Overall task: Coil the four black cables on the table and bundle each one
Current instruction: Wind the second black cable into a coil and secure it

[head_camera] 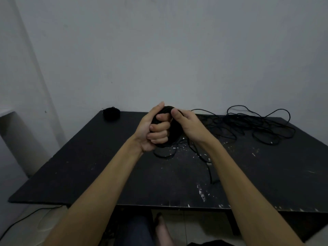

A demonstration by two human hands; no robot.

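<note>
Both hands, left hand (154, 129) and right hand (188, 126), grip a black cable coil (174, 130), largely hiding it above the desk (106, 166).

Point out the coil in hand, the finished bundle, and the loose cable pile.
coil (174, 129), head view, on the loops showing between the two hands
bundle (111, 113), head view, on its middle, at the table's far left corner
loose cables (248, 123), head view, on the tangle's middle, far right of the table
</note>
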